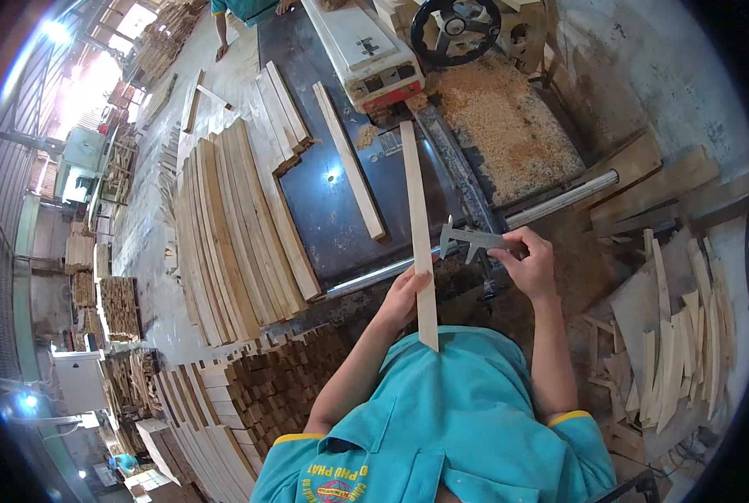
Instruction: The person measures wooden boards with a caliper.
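A long, pale wooden strip (419, 210) runs from near the white and red machine head down to the person's lap. My left hand (403, 295) grips its lower part. My right hand (529, 260) holds a grey metal caliper (475, 240), whose jaws point left and stand just right of the strip. Whether the jaws touch the strip I cannot tell. Left of the strip, another wooden bar (349, 159) lies on the dark machine table (391, 193).
Several wooden bars (232, 218) lie side by side at the left, above stacked timber (286, 386). A black handwheel (455, 30), sawdust (504, 121) and a metal rail (563, 197) are at the upper right. Offcuts (681, 335) lie right. A co-worker's arm (222, 33) shows at the top.
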A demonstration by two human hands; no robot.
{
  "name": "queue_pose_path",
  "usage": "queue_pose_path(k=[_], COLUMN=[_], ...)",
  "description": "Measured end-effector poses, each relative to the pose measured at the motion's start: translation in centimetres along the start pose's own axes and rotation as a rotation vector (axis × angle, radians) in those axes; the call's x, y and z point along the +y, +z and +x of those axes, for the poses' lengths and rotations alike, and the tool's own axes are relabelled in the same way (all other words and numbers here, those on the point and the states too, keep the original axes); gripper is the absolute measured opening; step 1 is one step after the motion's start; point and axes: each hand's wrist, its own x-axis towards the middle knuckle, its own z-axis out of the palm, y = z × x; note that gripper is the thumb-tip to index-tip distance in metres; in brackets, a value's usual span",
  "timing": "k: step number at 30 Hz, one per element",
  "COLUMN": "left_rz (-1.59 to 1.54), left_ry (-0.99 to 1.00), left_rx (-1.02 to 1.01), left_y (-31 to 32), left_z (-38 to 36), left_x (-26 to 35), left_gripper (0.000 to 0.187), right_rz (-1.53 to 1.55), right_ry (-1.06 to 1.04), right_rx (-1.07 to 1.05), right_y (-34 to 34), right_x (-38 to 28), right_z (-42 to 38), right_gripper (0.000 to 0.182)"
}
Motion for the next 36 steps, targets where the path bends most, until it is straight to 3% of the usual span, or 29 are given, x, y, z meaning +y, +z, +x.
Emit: queue_pose_path(k=[3,7,14,18,19,22,25,29,32,34,36], left_rz=[0.034,-0.284,-0.480,-0.696,-0.778,-0.976,-1.038,-1.043,-1.007,-0.693,-0.639], left_ry=[0.174,0.142,0.177,0.129,0.107,0.066,0.070,0.087,0.119,0.232,0.244], left_rx=[-0.087,-0.109,-0.199,-0.312,-0.247,-0.406,-0.521,-0.570,-0.497,-0.365,-0.320], left_y=[-0.2,1.0,0.2,-0.3,0.3,-0.2,0.5,1.8,1.9,2.4,3.4], left_z=[1.5,0.8,1.1,1.4,1.0,1.0,0.4,-0.7,-1.0,-1.5,-2.1], left_x=[-1.6,-1.9,-3.8,-4.9,-4.6,-5.3,-4.9,-3.7,-3.7,-2.8,-1.9], left_gripper=[0.058,0.070,0.075,0.050,0.040,0.050,0.045,0.045,0.051,0.060,0.067], right_rz=[-0.002,-0.009,-0.048,-0.085,-0.085,-0.062,-0.066,-0.066,-0.058,-0.046,-0.046], right_ry=[0.018,0.022,-0.001,0.008,0.008,0.008,0.020,0.041,0.017,0.020,0.025], right_rx=[-0.003,-0.013,0.029,0.018,0.016,0.032,0.040,0.028,0.037,0.032,0.033], right_y=[-0.4,-1.3,-2.3,-2.7,-2.7,-2.7,-2.6,-2.7,-2.6,-2.5,-2.5], right_x=[0.3,0.4,1.1,1.3,1.4,1.5,1.7,1.0,1.0,1.4,1.1], right_z=[-0.7,-1.7,-3.2,-3.8,-3.9,-4.1,-4.3,-4.0,-3.9,-3.9,-3.9], right_gripper=[0.033,0.034,0.035,0.034,0.034,0.034,0.034,0.033,0.033,0.032,0.032])
